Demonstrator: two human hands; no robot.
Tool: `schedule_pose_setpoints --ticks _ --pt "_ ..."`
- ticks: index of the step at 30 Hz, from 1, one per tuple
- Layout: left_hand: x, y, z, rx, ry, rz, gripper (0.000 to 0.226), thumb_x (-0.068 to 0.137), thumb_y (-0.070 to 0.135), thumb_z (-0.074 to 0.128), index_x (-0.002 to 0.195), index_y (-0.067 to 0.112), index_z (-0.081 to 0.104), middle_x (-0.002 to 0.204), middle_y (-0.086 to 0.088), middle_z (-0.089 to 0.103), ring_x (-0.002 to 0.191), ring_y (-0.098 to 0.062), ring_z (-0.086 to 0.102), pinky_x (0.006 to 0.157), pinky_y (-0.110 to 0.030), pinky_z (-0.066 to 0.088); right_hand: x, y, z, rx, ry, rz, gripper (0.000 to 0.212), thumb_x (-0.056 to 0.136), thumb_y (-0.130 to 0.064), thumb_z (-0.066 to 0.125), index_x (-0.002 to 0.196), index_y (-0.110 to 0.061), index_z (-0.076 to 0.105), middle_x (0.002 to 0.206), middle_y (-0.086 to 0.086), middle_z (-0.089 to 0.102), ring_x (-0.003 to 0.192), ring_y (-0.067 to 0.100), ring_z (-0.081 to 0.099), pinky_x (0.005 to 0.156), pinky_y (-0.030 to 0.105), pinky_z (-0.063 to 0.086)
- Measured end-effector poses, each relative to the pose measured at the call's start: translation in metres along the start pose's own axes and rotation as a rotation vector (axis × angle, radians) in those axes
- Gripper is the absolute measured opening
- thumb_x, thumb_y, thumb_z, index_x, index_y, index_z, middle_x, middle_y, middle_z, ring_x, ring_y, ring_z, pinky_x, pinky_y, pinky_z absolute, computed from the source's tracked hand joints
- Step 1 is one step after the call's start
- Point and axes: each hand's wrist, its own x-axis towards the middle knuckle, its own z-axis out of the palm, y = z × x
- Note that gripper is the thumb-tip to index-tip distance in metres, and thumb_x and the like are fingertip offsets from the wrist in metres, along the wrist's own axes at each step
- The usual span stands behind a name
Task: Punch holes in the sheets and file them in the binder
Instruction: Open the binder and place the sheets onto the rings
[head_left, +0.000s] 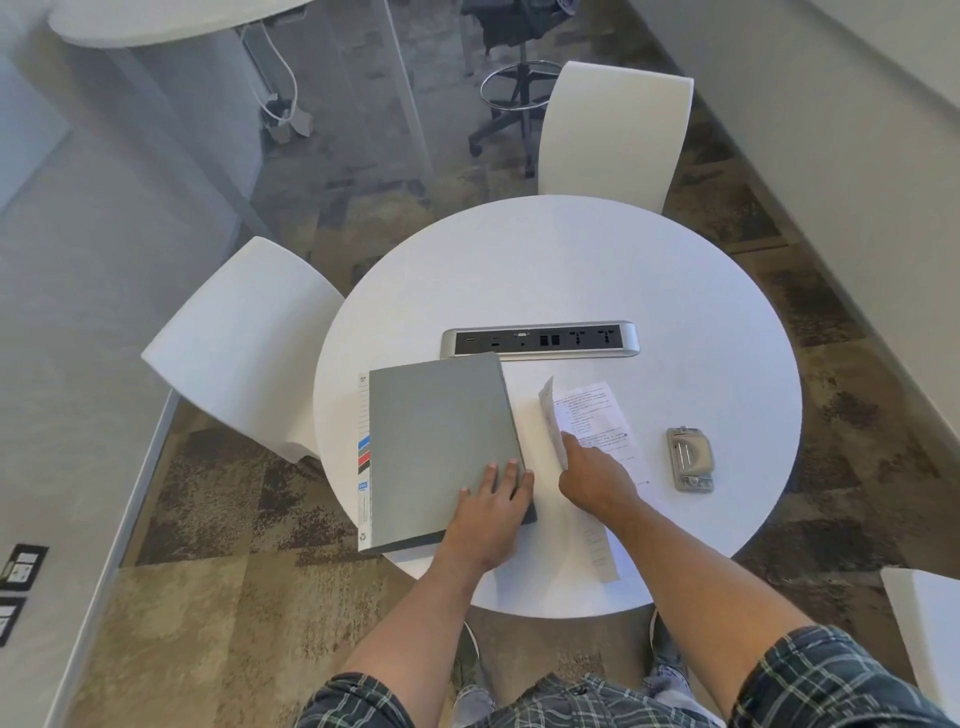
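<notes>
Your left hand (493, 499) lies with fingers straight on the closed grey binder (441, 447), at seven o'clock on the round table (571, 260). Your right hand (592, 478) pinches the raised left edge of the printed sheets (592, 415) at five o'clock. Farther toward four o'clock lies the hole punch (690, 458), untouched. Lifting by that one edge could crease the sheets or fan them out of line, I judge.

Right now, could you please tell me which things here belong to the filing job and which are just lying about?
For the job: binder, sheets, punch.
Lying about: socket strip, chairs, table.
</notes>
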Motion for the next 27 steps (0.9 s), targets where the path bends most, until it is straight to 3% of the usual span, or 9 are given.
schedule_pose_setpoints --ticks 3,7,10,12,14,16,19,23,27 --pt "0.001 0.002 -0.004 -0.085 0.133 0.06 0.074 0.095 0.008 0.053 0.161 0.017 0.02 0.17 -0.009 0.017 0.155 -0.035 0.022 0.109 -0.062 0.044 0.0 -0.002 -0.002 0.007 0.013 -0.011 0.063 0.097 -0.012 0.049 0.157 -0.017 0.031 0.122 0.012 0.069 0.103 0.032 0.068 0.085 0.04 0.057" --pt "-0.005 0.003 -0.009 -0.18 0.406 0.24 0.052 0.086 0.011 0.049 0.138 0.02 0.047 0.153 -0.015 0.05 0.134 -0.036 0.056 0.08 -0.051 0.063 0.001 -0.006 -0.012 -0.032 0.105 0.029 0.042 0.095 -0.011 0.049 0.137 -0.012 0.046 0.113 0.016 0.07 0.098 0.037 0.069 0.075 0.036 0.05" --pt "-0.014 0.009 -0.013 -0.171 0.594 0.33 0.038 0.084 0.01 0.046 0.117 0.02 0.061 0.145 -0.014 0.059 0.124 -0.032 0.065 0.066 -0.036 0.064 0.003 -0.009 -0.021 -0.035 0.198 0.073 0.029 0.094 -0.012 0.051 0.123 -0.01 0.049 0.101 0.016 0.072 0.086 0.036 0.067 0.068 0.035 0.043" --pt "-0.018 0.015 -0.016 -0.198 0.681 0.352 0.033 0.083 0.005 0.048 0.104 0.018 0.069 0.143 -0.013 0.061 0.122 -0.03 0.067 0.063 -0.033 0.063 0.006 -0.008 -0.023 -0.032 0.248 0.071 0.023 0.096 -0.015 0.052 0.118 -0.011 0.049 0.097 0.016 0.073 0.077 0.035 0.062 0.066 0.035 0.043" --pt "-0.022 0.019 -0.02 -0.249 0.75 0.347 0.037 0.083 0.002 0.048 0.106 0.016 0.074 0.144 -0.011 0.061 0.122 -0.027 0.066 0.066 -0.033 0.063 0.008 -0.007 -0.022 -0.044 0.267 0.05 0.023 0.096 -0.019 0.055 0.117 -0.012 0.051 0.095 0.015 0.073 0.078 0.036 0.065 0.067 0.036 0.048" --pt "-0.025 0.022 -0.027 -0.355 0.813 0.295 0.048 0.087 0.003 0.043 0.124 0.014 0.072 0.147 -0.008 0.058 0.125 -0.025 0.064 0.072 -0.034 0.063 0.008 -0.004 -0.018 -0.074 0.263 0.018 0.026 0.094 -0.022 0.058 0.119 -0.016 0.054 0.092 0.011 0.072 0.079 0.034 0.068 0.07 0.039 0.056" --pt "-0.029 0.025 -0.042 -0.547 0.919 0.155 0.059 0.084 0.0 0.04 0.136 0.011 0.065 0.149 -0.003 0.056 0.131 -0.018 0.059 0.08 -0.034 0.062 0.006 0.001 -0.008 -0.18 0.23 -0.056 0.037 0.096 -0.021 0.054 0.134 -0.024 0.054 0.096 0.007 0.073 0.081 0.029 0.07 0.071 0.038 0.059" --pt "-0.031 0.019 -0.06 -0.655 1.06 0.017 0.055 0.081 -0.006 0.045 0.128 0.007 0.07 0.14 -0.005 0.062 0.127 -0.014 0.061 0.09 -0.023 0.056 0.003 0.001 0.004 -0.369 0.063 -0.151 0.046 0.102 -0.025 0.045 0.147 -0.034 0.042 0.119 0.006 0.068 0.099 0.027 0.068 0.085 0.037 0.057" --pt "-0.034 0.004 -0.066 -0.66 1.193 -0.114 0.044 0.083 -0.019 0.055 0.118 0.002 0.073 0.124 -0.011 0.069 0.115 -0.023 0.067 0.097 -0.016 0.05 0.002 0.002 0.01 -0.446 -0.031 -0.176 0.055 0.101 -0.021 0.044 0.152 -0.039 0.035 0.127 0.003 0.064 0.109 0.027 0.067 0.086 0.037 0.052"
